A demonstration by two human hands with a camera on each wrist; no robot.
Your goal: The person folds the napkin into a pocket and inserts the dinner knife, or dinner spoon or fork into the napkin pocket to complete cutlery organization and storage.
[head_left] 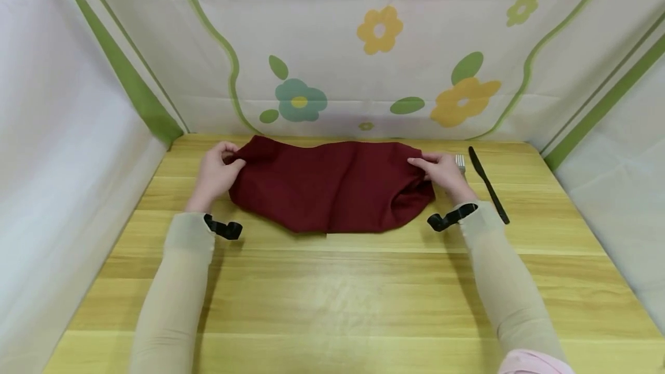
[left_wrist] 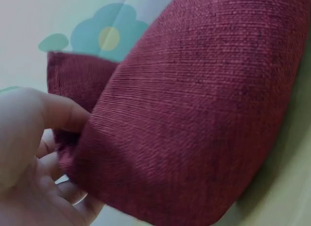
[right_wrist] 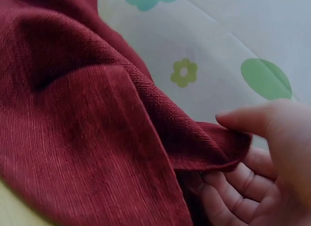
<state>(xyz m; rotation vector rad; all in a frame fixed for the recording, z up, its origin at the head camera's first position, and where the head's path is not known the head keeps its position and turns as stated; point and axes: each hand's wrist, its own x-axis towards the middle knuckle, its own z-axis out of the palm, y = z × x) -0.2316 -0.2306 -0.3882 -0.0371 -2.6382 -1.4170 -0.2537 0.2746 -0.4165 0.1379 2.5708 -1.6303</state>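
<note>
clock is the head view, 12 = far side. the dark red cloth (head_left: 296, 189) is at the 12 o'clock part of the worktop (head_left: 332, 305), long way running 9 to 3. left hand (head_left: 217, 173) pinches its end between 9 and 10, thumb over, fingers under. right hand (head_left: 447, 176) pinches the end between 2 and 3, same style. neither is free. a loose fold gapes at the cloth's 4 o'clock; right wrist view shows a hemmed edge over it.

i read the step as two-handed arranging of the cloth, not flat yet. can't tell how much of it rests on the worktop.

next move, my call: hold both pinches, ease the ends toward 9 and 3 to take out slack, lower evenly, then smooth the 4 o'clock fold. i'd go gently right: the fork (head_left: 460, 161), partly hidden, and black knife (head_left: 487, 183) lie just past that hand, easy to bump.
</note>
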